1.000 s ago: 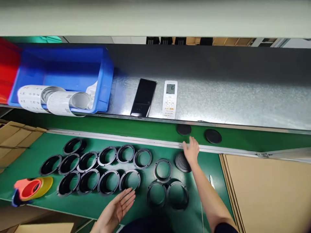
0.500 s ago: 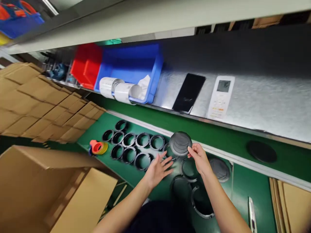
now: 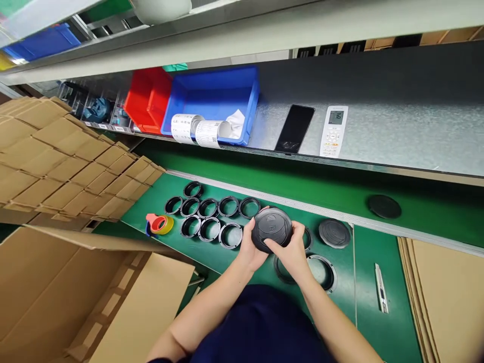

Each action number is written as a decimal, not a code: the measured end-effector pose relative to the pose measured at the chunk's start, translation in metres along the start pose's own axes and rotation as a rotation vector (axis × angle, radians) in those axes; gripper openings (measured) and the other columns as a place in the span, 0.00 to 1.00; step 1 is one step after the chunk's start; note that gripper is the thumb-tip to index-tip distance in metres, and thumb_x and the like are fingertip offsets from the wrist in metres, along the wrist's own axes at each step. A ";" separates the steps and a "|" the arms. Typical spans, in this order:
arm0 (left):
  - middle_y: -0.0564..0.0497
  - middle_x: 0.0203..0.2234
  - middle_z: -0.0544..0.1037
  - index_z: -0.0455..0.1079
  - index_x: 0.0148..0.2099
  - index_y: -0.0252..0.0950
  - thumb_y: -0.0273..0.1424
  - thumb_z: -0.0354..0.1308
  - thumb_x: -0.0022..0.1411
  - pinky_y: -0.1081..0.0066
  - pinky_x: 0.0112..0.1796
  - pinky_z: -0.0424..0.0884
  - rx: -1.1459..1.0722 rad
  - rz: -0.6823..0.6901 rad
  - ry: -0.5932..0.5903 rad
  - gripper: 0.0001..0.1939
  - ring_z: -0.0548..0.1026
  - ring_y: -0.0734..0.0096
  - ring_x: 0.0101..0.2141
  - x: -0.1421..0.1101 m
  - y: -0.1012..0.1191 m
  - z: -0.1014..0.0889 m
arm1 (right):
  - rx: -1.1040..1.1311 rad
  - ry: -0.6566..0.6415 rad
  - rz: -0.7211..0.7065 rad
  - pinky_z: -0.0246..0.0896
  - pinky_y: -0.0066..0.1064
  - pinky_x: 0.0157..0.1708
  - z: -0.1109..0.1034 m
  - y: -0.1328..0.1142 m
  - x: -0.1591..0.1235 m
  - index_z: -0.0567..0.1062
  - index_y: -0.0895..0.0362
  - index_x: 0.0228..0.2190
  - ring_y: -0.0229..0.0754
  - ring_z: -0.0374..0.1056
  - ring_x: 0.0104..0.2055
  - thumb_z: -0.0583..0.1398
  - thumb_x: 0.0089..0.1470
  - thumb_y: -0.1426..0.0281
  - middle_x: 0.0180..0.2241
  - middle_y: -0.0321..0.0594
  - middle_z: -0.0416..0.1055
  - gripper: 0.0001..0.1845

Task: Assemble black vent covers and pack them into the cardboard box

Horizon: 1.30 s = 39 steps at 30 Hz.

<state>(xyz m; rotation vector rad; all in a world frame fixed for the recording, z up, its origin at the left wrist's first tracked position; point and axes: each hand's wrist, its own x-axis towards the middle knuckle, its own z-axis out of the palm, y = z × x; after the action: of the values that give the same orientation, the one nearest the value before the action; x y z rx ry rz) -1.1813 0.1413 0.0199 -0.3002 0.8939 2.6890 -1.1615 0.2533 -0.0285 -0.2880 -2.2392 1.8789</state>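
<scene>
A black round cover [image 3: 272, 227] with curved lines moulded on its face is held up over the green bench between my two hands. My left hand [image 3: 250, 249] wraps its left edge from below, fingers partly hidden behind it. On the other side, my right hand [image 3: 293, 253] grips the right edge, its thumb lying on the face. Several black rings [image 3: 231, 246] stand in rows to the left. Larger black rings [image 3: 333, 275] lie under and beside my right wrist. Another round cover [image 3: 335, 233] rests flat to the right.
A metal shelf above holds a blue bin [image 3: 215, 96], a red bin [image 3: 147, 98], a phone [image 3: 295, 128] and a remote control [image 3: 334, 131]. Tape in a dispenser [image 3: 161, 225], a utility knife [image 3: 381, 288], a dark disc [image 3: 384, 206], flat cardboard [image 3: 442, 292] and an open carton [image 3: 147, 302] surround the work.
My left hand, earlier open and apart, has come onto the cover. My right hand has brought the cover down and slightly left, and its thumb now lies across the face.
</scene>
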 end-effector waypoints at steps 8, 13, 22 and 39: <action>0.46 0.49 0.77 0.70 0.57 0.36 0.43 0.54 0.66 0.59 0.58 0.65 -0.112 0.015 -0.002 0.23 0.72 0.58 0.53 -0.025 0.007 -0.005 | 0.132 0.106 -0.081 0.67 0.41 0.44 0.010 -0.020 -0.023 0.66 0.56 0.43 0.47 0.70 0.41 0.58 0.58 0.51 0.39 0.43 0.72 0.22; 0.46 0.49 0.77 0.69 0.58 0.36 0.42 0.53 0.66 0.58 0.58 0.65 -0.072 0.137 -0.016 0.23 0.72 0.56 0.53 -0.035 0.004 -0.005 | 0.016 0.099 -0.130 0.64 0.48 0.51 0.025 -0.024 -0.032 0.59 0.57 0.56 0.56 0.65 0.53 0.64 0.49 0.50 0.53 0.54 0.65 0.40; 0.46 0.48 0.77 0.70 0.57 0.35 0.43 0.51 0.68 0.62 0.59 0.64 -0.118 0.129 0.020 0.22 0.72 0.60 0.52 -0.044 0.009 -0.010 | 0.136 0.062 -0.139 0.67 0.45 0.49 0.024 -0.024 -0.033 0.67 0.56 0.52 0.50 0.71 0.46 0.57 0.59 0.52 0.45 0.47 0.73 0.27; 0.44 0.49 0.76 0.71 0.55 0.35 0.47 0.48 0.69 0.58 0.56 0.67 -0.114 0.132 0.040 0.25 0.73 0.57 0.50 -0.041 0.018 0.001 | 0.130 -0.129 -0.135 0.69 0.39 0.32 0.008 -0.020 -0.035 0.61 0.57 0.63 0.46 0.68 0.32 0.54 0.60 0.49 0.40 0.47 0.72 0.37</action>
<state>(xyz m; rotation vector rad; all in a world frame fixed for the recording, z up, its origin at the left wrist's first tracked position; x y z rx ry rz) -1.1489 0.1193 0.0424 -0.3322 0.7988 2.8716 -1.1304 0.2324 -0.0115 0.0047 -2.1425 2.0102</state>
